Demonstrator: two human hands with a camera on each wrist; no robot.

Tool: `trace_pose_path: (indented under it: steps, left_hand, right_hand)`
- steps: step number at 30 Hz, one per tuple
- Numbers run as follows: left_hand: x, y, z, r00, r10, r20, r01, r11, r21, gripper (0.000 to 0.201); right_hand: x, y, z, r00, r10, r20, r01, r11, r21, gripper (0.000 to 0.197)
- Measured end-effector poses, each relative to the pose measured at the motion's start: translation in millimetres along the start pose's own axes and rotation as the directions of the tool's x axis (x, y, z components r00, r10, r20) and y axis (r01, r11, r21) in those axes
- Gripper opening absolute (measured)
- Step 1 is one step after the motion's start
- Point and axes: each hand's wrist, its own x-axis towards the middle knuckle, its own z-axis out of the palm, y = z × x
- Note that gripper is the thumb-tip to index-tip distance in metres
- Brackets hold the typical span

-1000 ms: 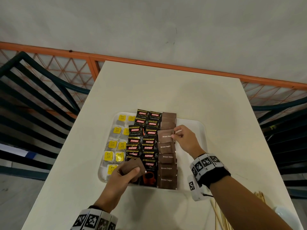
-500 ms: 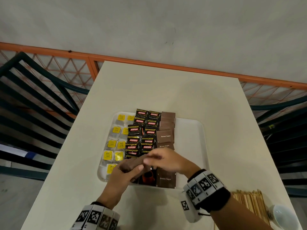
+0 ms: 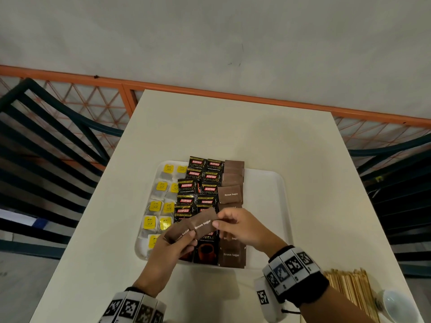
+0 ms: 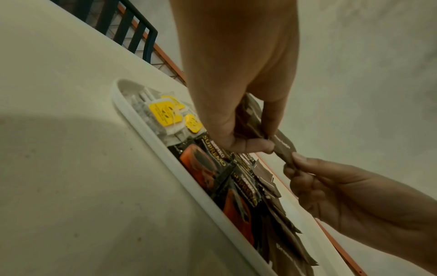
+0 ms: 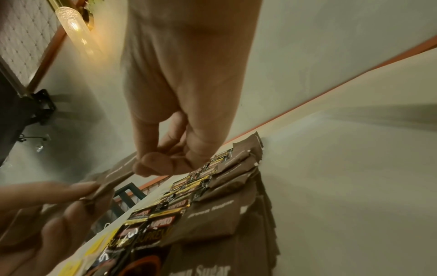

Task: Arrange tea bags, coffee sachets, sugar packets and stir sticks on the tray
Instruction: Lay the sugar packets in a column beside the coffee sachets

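Note:
A white tray (image 3: 265,183) holds yellow-tagged tea bags (image 3: 161,206) on the left, black coffee sachets (image 3: 198,183) in the middle and a column of brown sugar packets (image 3: 232,194) to their right. My left hand (image 3: 172,245) grips a small stack of brown sugar packets (image 3: 182,234) above the tray's near edge. My right hand (image 3: 235,226) pinches the top brown sugar packet (image 3: 203,223) of that stack by its right end; the pinch shows in the left wrist view (image 4: 283,149). Wooden stir sticks (image 3: 349,290) lie on the table at the near right.
The tray's right part (image 3: 263,206) is bare. A white cup (image 3: 394,306) stands by the stir sticks at the table's near right corner. Dark green slatted chairs (image 3: 46,148) flank the cream table (image 3: 233,131); an orange railing runs behind it.
My right hand left the sugar column on the tray, came back to my left hand and took hold of the top packet of the stack. The left hand stayed put.

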Motion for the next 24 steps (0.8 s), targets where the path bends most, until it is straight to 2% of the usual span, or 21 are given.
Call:
trace_pose_path:
  steps: [3,5,8,10,12,14,19,24]
  left_hand:
    - [-0.5,0.4,-0.9,1.000,0.002,0.009,-0.002,1.000,0.009,0.015]
    - [-1.0,1.1,-1.4,1.000,-0.003,0.012,0.004,1.000,-0.005,0.012]
    - [-2.0,3.6,-2.0,1.000,-0.031,0.007,0.031,0.999,-0.039,0.014]
    - [-2.8,6.6,-1.6,0.999,-0.043,0.029,0.045,0.998,-0.051,0.019]
    - [-3.3,8.6,-1.6,0.998,-0.046,0.044,0.049,0.997,-0.053,0.024]
    - [-2.7,8.7,-2.0,0.999,-0.037,0.040,0.038,0.999,-0.032,0.024]
    - [-2.6,8.6,-2.7,0.999,-0.029,0.018,0.029,1.000,-0.009,0.022]
    - [-4.7,9.2,-4.1,1.000,-0.009,0.014,0.009,0.999,0.033,0.020]
  right_hand:
    - [2.4,3.9,-9.4,0.997,0.019,-0.080,-0.015,0.999,0.044,0.009]
    - [8.6,8.8,-19.7,0.979,0.036,-0.199,-0.021,0.997,0.075,0.007]
    - [22.3,16.4,-38.5,0.890,0.101,-0.445,-0.031,0.986,0.162,0.007]
    - [33.2,19.8,-50.9,0.829,0.144,-0.540,-0.046,0.981,0.191,0.013]
    - [43.9,22.0,-60.1,0.804,0.158,-0.574,-0.065,0.982,0.180,0.013]
    - [52.6,20.9,-64.7,0.801,0.162,-0.577,-0.078,0.983,0.167,0.009]
    - [62.5,18.1,-63.9,0.851,0.152,-0.503,-0.115,0.988,0.103,0.010]
    - [65.8,24.5,-59.3,0.791,0.136,-0.596,-0.173,0.985,-0.005,0.018]
